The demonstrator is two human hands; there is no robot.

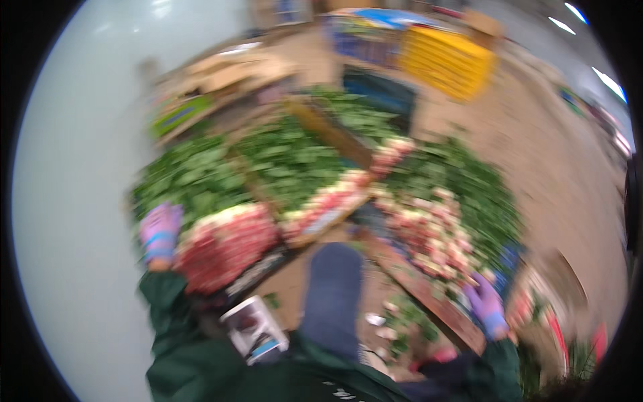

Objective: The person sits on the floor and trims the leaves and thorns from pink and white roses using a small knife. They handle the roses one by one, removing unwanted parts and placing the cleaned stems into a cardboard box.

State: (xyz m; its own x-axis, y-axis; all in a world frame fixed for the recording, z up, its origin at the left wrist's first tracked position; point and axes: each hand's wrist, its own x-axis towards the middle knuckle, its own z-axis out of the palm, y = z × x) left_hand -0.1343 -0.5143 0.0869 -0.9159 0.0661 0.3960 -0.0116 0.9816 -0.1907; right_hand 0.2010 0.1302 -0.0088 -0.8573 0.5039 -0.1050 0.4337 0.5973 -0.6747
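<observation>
Motion blur softens the whole view. My left hand (159,231), in a purple glove with a blue band, lies against green foliage (176,176) at the left side. Beside it is a dense block of pink roses with pale edges (228,248). On the right, my right hand (486,304), also purple-gloved, touches or nearly touches the lower edge of a heap of cream and pink roses (429,231). Whether its fingers grip a bloom is too blurred to tell. Long leafy stems (477,186) spread outward from that heap.
A wooden divider (256,186) and a slanted board (331,130) part the flower bundles. Near my body are a reddish plank (422,296) and a white box (255,329). Fallen leaves and petals (402,326) litter the floor. A yellow crate (447,63) stands farther back.
</observation>
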